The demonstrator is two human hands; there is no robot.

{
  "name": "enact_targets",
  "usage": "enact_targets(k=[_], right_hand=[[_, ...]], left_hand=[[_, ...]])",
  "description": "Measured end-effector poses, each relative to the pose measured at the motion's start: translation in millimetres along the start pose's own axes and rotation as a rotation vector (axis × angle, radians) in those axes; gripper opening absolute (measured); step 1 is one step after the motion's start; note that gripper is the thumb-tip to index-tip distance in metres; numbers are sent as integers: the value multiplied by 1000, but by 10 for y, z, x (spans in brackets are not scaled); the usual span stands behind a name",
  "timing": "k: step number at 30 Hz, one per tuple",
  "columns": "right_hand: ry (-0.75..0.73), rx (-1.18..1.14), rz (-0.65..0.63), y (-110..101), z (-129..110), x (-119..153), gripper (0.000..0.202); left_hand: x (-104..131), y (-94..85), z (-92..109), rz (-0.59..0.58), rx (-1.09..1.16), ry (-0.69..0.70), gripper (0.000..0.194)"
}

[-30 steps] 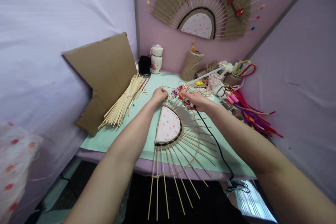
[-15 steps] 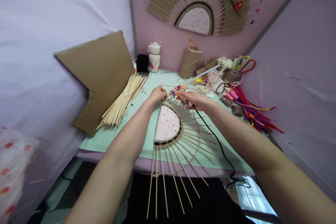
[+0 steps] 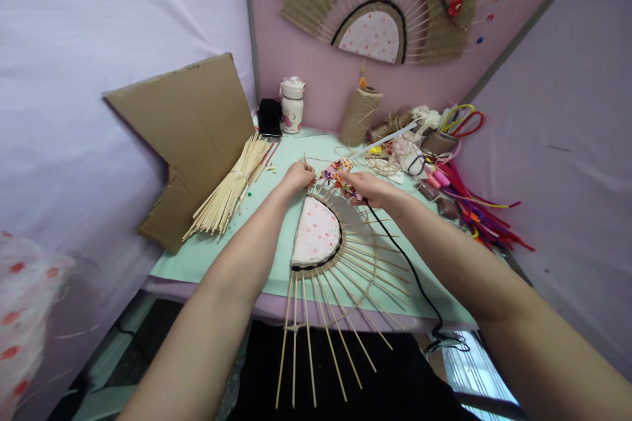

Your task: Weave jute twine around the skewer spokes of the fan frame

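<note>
A half-round fan frame lies on the table, its centre covered in red-dotted white cloth edged with a black braid. Thin bamboo sticks spread out from it, several reaching past the table's front edge. At the frame's far end, my left hand is closed in a pinch on a stick, and a strand of twine runs close by. A flower-patterned hot glue gun is gripped in my right hand. Its nozzle points left, close to my left fingertips, and a black cord trails from its handle.
Bundled bamboo sticks and a bent cardboard sheet stand at left. Behind are a white bottle and a twine spool. Pipe cleaners crowd the right side. A finished fan hangs on the back wall.
The whole view has shifted slightly. Both hands keep nearly the same places, with the glue gun still close to the left fingertips.
</note>
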State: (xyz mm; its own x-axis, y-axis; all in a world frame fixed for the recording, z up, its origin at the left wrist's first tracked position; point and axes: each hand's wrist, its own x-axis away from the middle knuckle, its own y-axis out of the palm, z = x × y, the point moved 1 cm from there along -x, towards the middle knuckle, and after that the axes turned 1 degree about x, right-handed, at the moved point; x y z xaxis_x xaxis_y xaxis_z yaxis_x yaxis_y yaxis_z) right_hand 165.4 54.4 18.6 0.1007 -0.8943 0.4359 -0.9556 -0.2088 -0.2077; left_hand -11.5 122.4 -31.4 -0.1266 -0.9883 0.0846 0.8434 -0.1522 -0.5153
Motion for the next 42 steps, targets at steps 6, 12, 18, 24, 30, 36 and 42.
enact_targets(k=[6,12,18,24,30,36,42], right_hand=[[8,13,22,11,-8,18,35],[9,19,19,26,-11,25,36],[5,28,6,42,-16,32,36],[-6,51,24,48,-24,42,37],[-2,65,29,47,-18,32,35],[-2,79,37,44,-21,53,38],[5,87,55,29,-17,37,37]], left_hand=[[-27,14,-17,14,5,-9,12],[-33,22,-28,6,13,-6,11],[-43,26,-33,10,20,0,8],[-47,35,-49,18,32,2,11],[-52,32,-44,19,26,-2,11],[-47,28,-34,10,22,-6,11],[-55,37,-47,8,22,0,11]])
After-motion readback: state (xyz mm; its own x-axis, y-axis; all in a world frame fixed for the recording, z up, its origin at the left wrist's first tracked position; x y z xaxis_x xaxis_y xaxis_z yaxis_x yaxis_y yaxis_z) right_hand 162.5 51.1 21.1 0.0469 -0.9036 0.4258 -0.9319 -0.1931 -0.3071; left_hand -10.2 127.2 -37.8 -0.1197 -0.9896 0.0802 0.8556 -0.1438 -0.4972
